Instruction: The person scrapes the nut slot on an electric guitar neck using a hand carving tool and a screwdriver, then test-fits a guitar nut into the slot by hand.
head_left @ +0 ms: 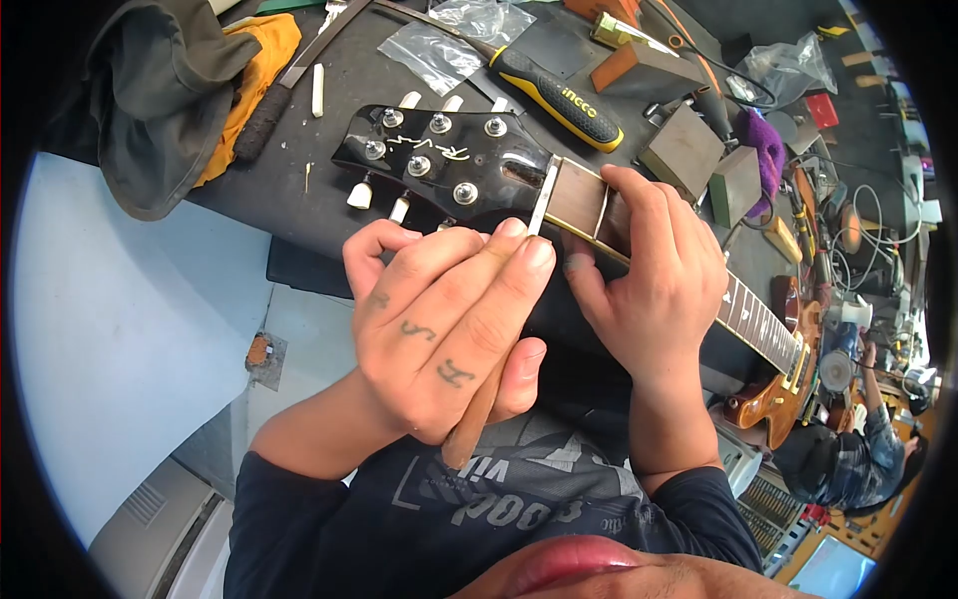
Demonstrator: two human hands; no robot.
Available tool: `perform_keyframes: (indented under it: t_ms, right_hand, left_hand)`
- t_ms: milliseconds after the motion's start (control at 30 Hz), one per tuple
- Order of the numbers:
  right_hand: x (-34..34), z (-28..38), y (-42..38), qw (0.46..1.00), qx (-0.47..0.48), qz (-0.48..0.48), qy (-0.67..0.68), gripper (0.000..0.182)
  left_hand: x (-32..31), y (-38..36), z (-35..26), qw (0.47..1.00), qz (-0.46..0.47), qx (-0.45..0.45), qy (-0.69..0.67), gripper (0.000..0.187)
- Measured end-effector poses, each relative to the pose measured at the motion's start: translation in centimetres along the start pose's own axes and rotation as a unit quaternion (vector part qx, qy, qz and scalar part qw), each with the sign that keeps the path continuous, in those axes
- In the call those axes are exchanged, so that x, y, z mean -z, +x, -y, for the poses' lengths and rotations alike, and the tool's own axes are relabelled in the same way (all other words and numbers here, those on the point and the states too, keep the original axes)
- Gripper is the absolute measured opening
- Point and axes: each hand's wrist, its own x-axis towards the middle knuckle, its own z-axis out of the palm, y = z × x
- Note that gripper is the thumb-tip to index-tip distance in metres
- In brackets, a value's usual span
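A black guitar headstock (424, 160) with metal posts and white tuner buttons lies face up on the dark bench. A pale nut (544, 195) crosses between it and the fretboard (576, 193). My left hand (439, 319) is closed round a brown wooden handle (474, 424), its fingertips at the near end of the nut. The far end of this tool is hidden under my fingers. My right hand (654, 265) grips the guitar neck just past the nut, thumb on the near side and fingers over the fretboard.
Behind the headstock lie a yellow-black screwdriver (556, 98), a plastic bag (454, 40) and several blocks (684, 150). A dark cloth (170, 90) sits at the left. Rightward are a brown guitar body (773, 404), tools, cables and another person (863, 454).
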Motion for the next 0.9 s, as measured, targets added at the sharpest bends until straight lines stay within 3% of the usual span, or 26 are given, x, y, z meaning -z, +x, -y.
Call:
perform_keyframes:
  t_ms: [333,733,900]
  right_hand:
    - [0.2,0.2,0.1,1.000,-0.007,0.009,-0.003,0.062]
    - [0.5,0.2,-0.1,1.000,-0.010,0.017,-0.003,0.063]
    - [0.4,0.3,0.1,1.000,-0.011,0.011,0.005,0.061]
  left_hand:
    - [0.5,-0.7,0.1,0.999,0.029,-0.034,0.014,0.050]
    - [-0.3,-0.1,0.1,0.999,-0.019,-0.024,-0.007,0.044]
    - [0.4,0.8,0.4,0.999,0.016,-0.045,-0.006,0.049]
